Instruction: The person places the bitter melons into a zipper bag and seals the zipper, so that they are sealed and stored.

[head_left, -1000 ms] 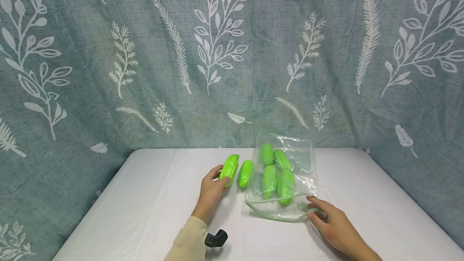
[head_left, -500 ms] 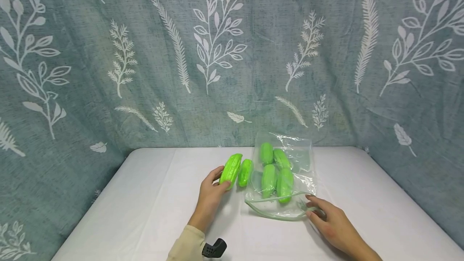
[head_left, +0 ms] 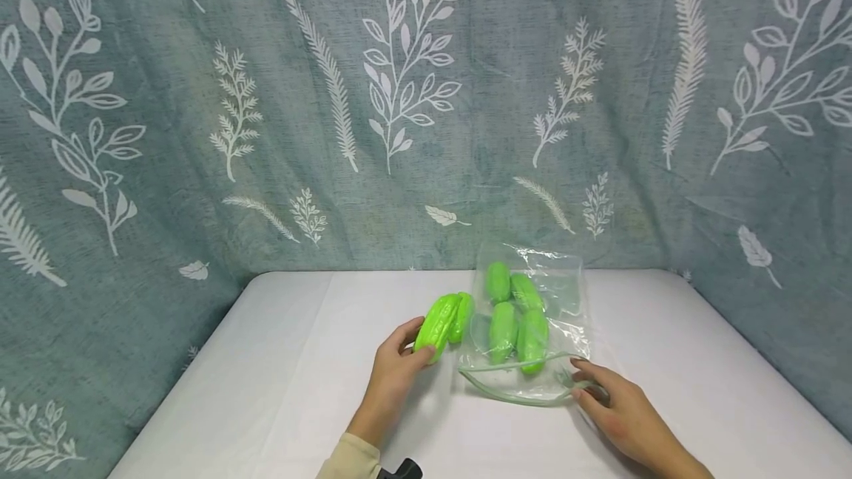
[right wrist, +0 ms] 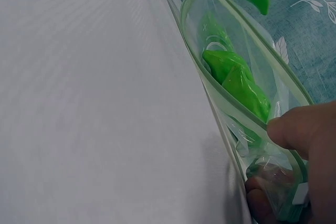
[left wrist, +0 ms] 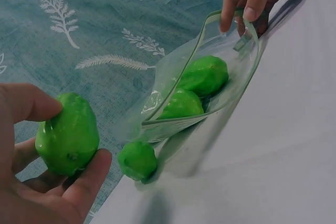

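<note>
Left hand [head_left: 394,362] curled, gripping glossy green oblong vegetable [head_left: 435,325] ahead of its palm; right hand [head_left: 615,403] pinches green-rimmed clear plastic bag [head_left: 564,290], ahead-left.

Clad in pale beige sleeve [head_left: 350,458] on left arm [head_left: 374,414], bottom centre of head view; fitted beside it with black, rounded device [head_left: 406,470]. Bare at right forearm [head_left: 668,452], lower right.

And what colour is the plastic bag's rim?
Pale green. The bag's rim shows best in the right wrist view.

a white table [head_left: 299,361] carries a clear bag [head_left: 566,294], a loose green vegetable [left wrist: 137,161] beside it
</note>
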Motion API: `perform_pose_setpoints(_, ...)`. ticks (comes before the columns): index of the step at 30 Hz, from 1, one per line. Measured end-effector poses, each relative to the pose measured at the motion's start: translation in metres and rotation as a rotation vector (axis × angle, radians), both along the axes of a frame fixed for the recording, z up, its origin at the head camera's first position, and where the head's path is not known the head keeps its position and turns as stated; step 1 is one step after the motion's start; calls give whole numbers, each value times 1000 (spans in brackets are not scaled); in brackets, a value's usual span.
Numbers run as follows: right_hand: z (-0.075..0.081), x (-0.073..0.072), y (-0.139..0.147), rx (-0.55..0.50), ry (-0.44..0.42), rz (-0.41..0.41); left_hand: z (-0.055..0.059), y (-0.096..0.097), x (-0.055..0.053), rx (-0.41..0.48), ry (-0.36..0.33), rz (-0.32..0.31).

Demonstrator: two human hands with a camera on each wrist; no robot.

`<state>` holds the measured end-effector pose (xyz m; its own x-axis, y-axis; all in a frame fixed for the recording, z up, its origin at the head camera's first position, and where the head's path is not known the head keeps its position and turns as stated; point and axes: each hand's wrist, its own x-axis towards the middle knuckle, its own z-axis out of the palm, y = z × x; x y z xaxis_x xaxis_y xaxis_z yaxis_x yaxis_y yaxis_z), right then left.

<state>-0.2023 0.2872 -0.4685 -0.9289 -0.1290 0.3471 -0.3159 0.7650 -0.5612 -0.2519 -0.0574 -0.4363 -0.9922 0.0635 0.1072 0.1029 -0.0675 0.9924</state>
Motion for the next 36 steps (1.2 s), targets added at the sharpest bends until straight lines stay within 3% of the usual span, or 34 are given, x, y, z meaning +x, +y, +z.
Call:
perform_pose_setpoints(7,-2,0,1,7,5,2,-1,-1,9,22,7,-147)
perform_pose_setpoints(14,0,-2,-1,-1,22,6,-5,-2,9,34,26,-213)
perform_pose_setpoints(21,1,-1,-2,-2,28,3,-8,5,12,4,96,-318)
perform_pose_setpoints(29,0,-2,0,3,43,-3,-6,16,18,-19,90,-373)
perform_pose_setpoints(36,1,-1,-1,-4,47,-10,-6,18,23,-62,84,-460)
